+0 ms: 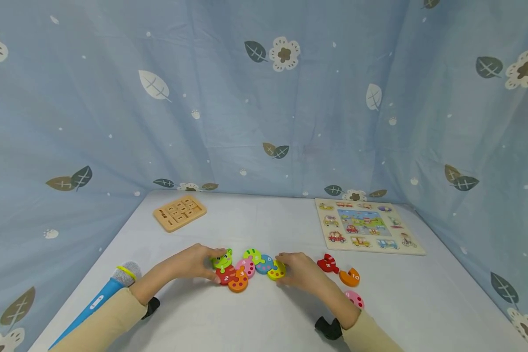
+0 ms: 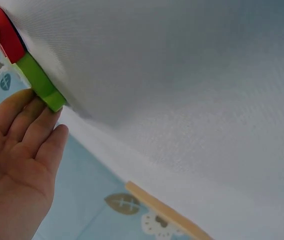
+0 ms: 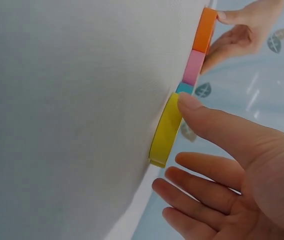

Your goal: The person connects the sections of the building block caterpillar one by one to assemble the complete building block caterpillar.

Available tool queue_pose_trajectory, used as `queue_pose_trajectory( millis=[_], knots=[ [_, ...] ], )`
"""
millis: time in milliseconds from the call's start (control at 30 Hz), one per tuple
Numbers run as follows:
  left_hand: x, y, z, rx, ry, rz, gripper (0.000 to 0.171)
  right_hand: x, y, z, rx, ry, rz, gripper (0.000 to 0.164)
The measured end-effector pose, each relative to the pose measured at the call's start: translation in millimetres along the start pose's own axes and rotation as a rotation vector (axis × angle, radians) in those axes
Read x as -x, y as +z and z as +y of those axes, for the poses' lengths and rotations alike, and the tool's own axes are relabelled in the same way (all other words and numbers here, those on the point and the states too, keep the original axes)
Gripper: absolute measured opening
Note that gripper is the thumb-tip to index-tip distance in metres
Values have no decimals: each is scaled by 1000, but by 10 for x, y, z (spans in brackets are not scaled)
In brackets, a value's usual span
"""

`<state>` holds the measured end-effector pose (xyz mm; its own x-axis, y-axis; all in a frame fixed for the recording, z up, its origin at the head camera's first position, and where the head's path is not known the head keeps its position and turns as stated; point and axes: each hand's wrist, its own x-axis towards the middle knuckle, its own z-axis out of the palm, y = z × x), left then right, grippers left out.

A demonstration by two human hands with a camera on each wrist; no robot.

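Observation:
A caterpillar number puzzle lies on the table as a curved chain, its green smiling head (image 1: 221, 260) at the left end. Red piece 2 (image 1: 225, 276), orange piece 3 (image 1: 239, 282), a pink piece (image 1: 246, 267), a green piece (image 1: 252, 255), blue piece 6 (image 1: 264, 264) and a yellow piece (image 1: 276, 270) follow. My left hand (image 1: 192, 263) holds the head end, thumb on the red edge and fingers behind the green head (image 2: 42, 82). The right hand (image 1: 302, 275) touches the yellow piece's edge (image 3: 165, 130) with its thumb, its other fingers extended and spread.
Right of my right hand lie a loose red piece (image 1: 328, 263), orange piece 10 (image 1: 349, 277) and a pink piece (image 1: 354, 298). A vehicle puzzle board (image 1: 404, 227) lies back right, a wooden number board (image 1: 169, 224) back left. A blue toy microphone (image 1: 98, 300) lies beside the left forearm.

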<state>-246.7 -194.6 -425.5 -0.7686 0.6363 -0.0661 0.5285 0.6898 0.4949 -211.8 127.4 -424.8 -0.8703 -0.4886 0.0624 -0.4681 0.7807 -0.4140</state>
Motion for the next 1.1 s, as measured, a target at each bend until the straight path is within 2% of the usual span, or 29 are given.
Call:
queue_pose_trajectory(
  millis=[433,900,1100],
  knots=[
    [-54,-5,28,-12,-1,-5,78,243,-209,160,-82,31,50,56],
    [-27,-20,24,-26,-9,-8,78,333,-538,379,-82,163,107,59],
    [-30,-14,7,-18,15,-5,77,350,-634,483,-49,220,101,58]
  ],
)
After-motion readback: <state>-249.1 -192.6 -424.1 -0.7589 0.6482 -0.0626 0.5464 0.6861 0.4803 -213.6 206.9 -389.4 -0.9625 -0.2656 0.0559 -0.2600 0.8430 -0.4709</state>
